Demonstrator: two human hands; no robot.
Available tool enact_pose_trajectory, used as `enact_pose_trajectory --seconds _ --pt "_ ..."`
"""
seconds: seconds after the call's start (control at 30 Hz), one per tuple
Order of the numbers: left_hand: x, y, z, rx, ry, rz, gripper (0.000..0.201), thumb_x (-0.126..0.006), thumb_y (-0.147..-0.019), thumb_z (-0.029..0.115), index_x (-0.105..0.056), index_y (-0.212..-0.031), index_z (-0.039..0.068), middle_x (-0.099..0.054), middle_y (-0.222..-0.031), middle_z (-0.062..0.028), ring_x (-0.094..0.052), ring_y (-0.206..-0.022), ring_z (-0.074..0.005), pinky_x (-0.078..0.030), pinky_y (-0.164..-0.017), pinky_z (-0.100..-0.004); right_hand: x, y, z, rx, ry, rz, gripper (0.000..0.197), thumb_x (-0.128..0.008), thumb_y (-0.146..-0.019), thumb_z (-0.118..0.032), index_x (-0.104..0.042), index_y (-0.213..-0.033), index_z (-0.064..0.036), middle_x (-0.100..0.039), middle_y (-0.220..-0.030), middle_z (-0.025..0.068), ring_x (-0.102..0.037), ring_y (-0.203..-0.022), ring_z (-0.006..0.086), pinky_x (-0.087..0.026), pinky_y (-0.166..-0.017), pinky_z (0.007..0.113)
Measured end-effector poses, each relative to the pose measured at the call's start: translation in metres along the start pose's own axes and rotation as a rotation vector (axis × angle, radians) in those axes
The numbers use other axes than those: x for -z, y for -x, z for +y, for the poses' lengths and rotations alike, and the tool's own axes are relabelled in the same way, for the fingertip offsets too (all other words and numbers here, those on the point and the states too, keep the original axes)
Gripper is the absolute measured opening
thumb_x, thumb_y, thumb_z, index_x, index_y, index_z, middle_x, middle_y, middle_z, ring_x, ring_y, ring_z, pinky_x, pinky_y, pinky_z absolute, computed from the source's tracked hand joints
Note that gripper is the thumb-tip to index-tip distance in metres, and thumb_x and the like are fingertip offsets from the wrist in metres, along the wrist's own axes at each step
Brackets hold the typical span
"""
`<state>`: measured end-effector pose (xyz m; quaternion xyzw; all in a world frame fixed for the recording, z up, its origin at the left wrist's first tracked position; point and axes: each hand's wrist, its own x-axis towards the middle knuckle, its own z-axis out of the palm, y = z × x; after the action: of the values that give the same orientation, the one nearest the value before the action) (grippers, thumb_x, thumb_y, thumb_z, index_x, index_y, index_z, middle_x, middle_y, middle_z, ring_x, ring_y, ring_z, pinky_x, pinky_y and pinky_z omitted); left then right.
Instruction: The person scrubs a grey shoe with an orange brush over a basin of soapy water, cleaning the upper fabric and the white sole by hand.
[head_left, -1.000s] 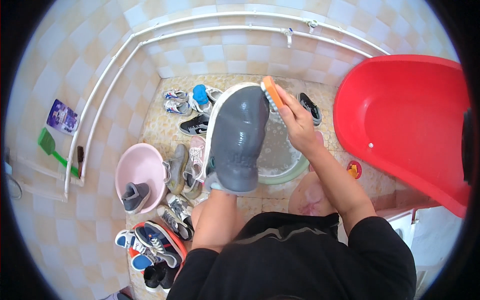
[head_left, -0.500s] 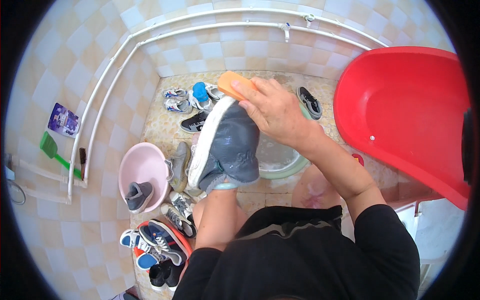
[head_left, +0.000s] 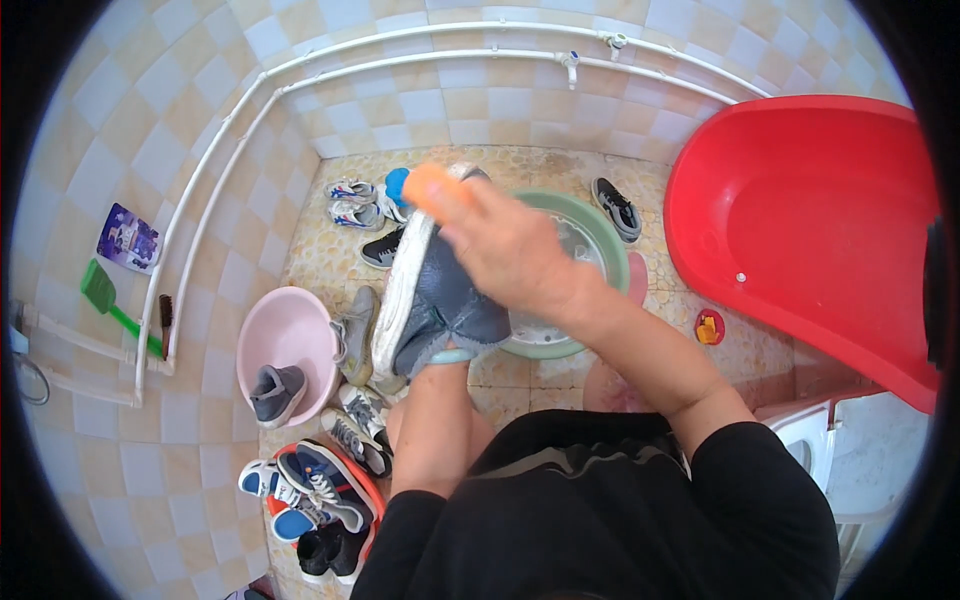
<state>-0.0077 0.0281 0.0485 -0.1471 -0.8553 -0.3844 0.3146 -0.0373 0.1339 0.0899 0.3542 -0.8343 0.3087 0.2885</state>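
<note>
A dark grey shoe (head_left: 450, 290) with a white sole is held up on my left hand (head_left: 447, 376), which goes in through the shoe's opening. Only the wrist, with a pale green bangle, shows; the fingers are hidden inside. My right hand (head_left: 515, 250) grips an orange scrubbing brush (head_left: 430, 190) against the white sole rim near the toe. Motion blurs this hand and the brush, and the bristles cannot be seen. Behind the shoe, a pale green basin (head_left: 610, 235) with cloudy water sits on the floor, partly covered by my right hand and arm.
A pink basin (head_left: 262, 330) at left holds a grey shoe (head_left: 278, 393). Several shoes (head_left: 325, 480) lie lower left, others along the back wall. A black shoe (head_left: 616, 208) stands beside the green basin. The large red tub (head_left: 790, 220) fills the right. White pipes (head_left: 440, 60) line the walls.
The brush and my right hand have moved left and slightly down along the sole. The shoe has turned and shifted slightly left, so more of the green basin shows.
</note>
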Motion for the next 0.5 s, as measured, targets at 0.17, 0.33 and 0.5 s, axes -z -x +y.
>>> enact_pose_trajectory --seconds 0.17,0.33,0.5 --pt "0.01 -0.003 -0.002 -0.003 -0.06 0.015 0.025 -0.052 -0.087 0.01 -0.06 -0.11 0.005 -0.06 -0.102 -0.0131 -0.058 -0.099 -0.0258 -0.047 -0.083 -0.0342 0.014 -0.052 0.045 -0.317 -0.007 -0.308 0.038 -0.048 -0.094 -0.023 -0.053 -0.128 -0.0081 -0.06 -0.106 0.0189 -0.06 -0.093 0.0393 -0.048 -0.082 0.044" --pt "0.004 0.005 -0.014 0.011 -0.051 0.01 0.025 -0.052 -0.087 0.01 -0.06 -0.11 0.005 -0.06 -0.102 -0.0133 -0.058 -0.099 -0.0263 -0.047 -0.083 -0.0346 0.015 -0.018 0.021 -0.2 -0.046 -0.107 0.037 -0.047 -0.095 -0.022 -0.053 -0.128 -0.0094 -0.06 -0.106 0.0189 -0.059 -0.089 0.0404 -0.048 -0.079 0.045" --pt "0.0 -0.009 0.0 -0.024 -0.035 0.012 0.025 -0.052 -0.087 0.009 -0.06 -0.11 0.005 -0.06 -0.102 -0.0135 -0.057 -0.099 -0.0267 -0.047 -0.084 -0.035 0.015 -0.014 0.015 -0.001 0.024 -0.058 0.038 -0.049 -0.093 -0.019 -0.05 -0.13 -0.0112 -0.06 -0.104 0.0182 -0.061 -0.083 0.0366 -0.052 -0.068 0.042"
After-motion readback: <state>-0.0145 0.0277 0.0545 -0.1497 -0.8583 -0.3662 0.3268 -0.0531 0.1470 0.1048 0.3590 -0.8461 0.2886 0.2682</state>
